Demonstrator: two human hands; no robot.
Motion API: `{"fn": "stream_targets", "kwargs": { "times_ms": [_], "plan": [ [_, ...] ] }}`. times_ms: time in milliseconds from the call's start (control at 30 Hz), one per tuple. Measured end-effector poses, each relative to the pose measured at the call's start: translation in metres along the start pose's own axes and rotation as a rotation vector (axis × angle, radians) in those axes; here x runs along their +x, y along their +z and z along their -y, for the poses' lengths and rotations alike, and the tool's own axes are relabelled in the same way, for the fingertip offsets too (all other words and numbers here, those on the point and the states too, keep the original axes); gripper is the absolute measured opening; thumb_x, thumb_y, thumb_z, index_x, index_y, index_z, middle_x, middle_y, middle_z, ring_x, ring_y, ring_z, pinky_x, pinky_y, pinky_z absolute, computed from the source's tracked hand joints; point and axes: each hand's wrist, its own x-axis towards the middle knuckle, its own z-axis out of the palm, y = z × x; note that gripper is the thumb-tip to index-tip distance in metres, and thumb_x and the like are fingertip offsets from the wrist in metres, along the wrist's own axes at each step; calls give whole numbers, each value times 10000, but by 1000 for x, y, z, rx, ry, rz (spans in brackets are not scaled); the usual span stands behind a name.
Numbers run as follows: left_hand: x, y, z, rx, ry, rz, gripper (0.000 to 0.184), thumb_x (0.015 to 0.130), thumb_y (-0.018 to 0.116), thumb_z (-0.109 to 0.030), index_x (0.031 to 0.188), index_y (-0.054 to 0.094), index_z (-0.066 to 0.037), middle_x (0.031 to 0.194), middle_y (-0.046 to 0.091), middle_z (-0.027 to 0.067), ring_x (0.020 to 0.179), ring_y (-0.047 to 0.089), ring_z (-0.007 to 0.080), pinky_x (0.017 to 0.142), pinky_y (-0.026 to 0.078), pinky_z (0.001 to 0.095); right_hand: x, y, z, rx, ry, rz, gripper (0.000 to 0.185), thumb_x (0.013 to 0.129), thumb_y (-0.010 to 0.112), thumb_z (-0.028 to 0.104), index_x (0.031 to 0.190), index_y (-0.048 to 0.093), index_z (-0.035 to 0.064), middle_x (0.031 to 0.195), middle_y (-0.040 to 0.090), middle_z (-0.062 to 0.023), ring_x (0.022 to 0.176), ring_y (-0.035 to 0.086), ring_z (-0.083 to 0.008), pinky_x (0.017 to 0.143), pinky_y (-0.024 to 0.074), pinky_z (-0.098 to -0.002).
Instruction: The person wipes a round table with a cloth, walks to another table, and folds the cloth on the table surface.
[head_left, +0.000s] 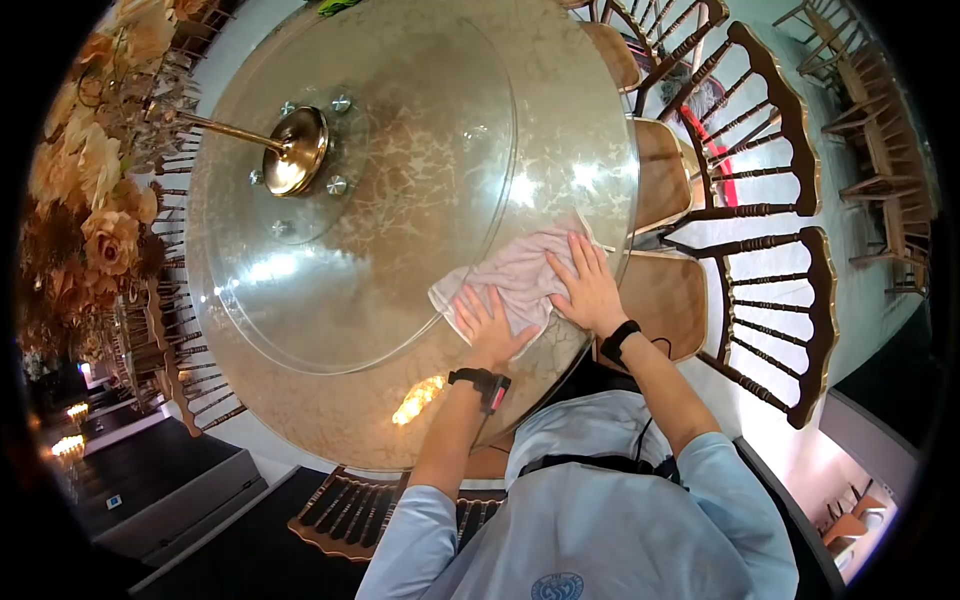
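Observation:
A pale pink cloth (515,270) lies rumpled on the round marbled table (570,130), partly over the edge of the glass turntable (400,250). My left hand (488,325) presses flat on the cloth's near left part, its fingers spread. On the cloth's right end rests my right hand (587,283), also flat with fingers stretched out, close to the table's rim. Neither hand grips the cloth. Both wrists wear dark bands.
A gold stand (297,150) rises from the turntable, leading to a large arrangement of peach flowers (110,240) at the left. Wooden spindle-back chairs (785,320) surround the table, several close on the right. Another chair (345,515) stands by my left side.

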Motion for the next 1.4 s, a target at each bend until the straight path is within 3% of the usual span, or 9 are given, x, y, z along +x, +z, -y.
{"fn": "stream_targets", "kwargs": {
  "times_ms": [400,500,567,833,900,1000,1100,1167,1400],
  "plan": [
    [31,-36,-14,-41,-150,235,1312,694,615,-768,1510,-105,-36,1518,-171,347,1360,-226,562,1077,-132,626,30,3,3,70,38,-86,683,823,588,444,1428,434,167,1498,290,-253,1401,257,-381,1148,186,-482],
    [37,-35,-15,-35,-160,211,1361,668,669,-744,1496,-124,-10,1497,-218,358,1350,-232,569,1074,-109,635,35,5,2,74,37,-108,680,818,594,437,1418,444,154,1496,292,-255,1404,254,-379,1149,186,-482],
    [39,-35,-16,-36,-167,202,1365,665,674,-739,1496,-128,-11,1491,-235,357,1348,-244,565,1073,-109,636,38,5,2,76,37,-65,679,853,551,449,1457,394,180,1519,244,-253,1415,226,-378,1154,164,-486],
    [45,-38,-16,-45,-171,175,1362,682,672,-725,1486,-164,-12,1474,-264,367,1336,-279,558,1061,-120,648,51,0,1,91,36,-67,675,830,581,422,1434,425,164,1513,266,-241,1415,231,-367,1158,164,-475],
    [42,-32,-14,-90,-110,65,1260,724,649,-693,1512,-75,-28,1483,-245,367,1347,-268,553,1061,-124,652,55,0,-1,116,21,-82,680,811,606,406,1420,442,153,1506,284,-237,1414,234,-362,1162,160,-473],
    [54,-25,-21,-65,-51,23,1183,774,612,-659,1511,-53,-15,1490,-181,391,1354,-225,571,1066,-118,650,62,3,-4,84,21,-97,671,815,604,391,1422,440,157,1509,288,-222,1411,242,-351,1161,167,-471],
    [55,-29,-40,-91,6,69,1103,814,574,-633,1523,-37,-49,1496,-140,396,1361,-188,581,1074,-111,646,64,2,-13,93,24,-132,656,822,600,375,1424,441,167,1516,289,-208,1410,252,-338,1158,177,-468],
    [49,-30,-51,-44,72,61,1068,825,563,-625,1530,-19,-73,1498,-141,392,1363,-181,582,1077,-107,644,63,1,-20,27,120,-81,662,857,565,361,1465,377,181,1541,252,-193,1417,248,-346,1151,192,-480],
    [34,-20,-71,-35,193,32,950,866,543,-564,1536,70,-84,1497,-176,381,1359,-207,581,1079,-94,639,29,-13,-42,-76,261,-158,672,838,585,373,1456,398,184,1525,273,-214,1416,250,-341,1159,174,-489]
  ]
}}
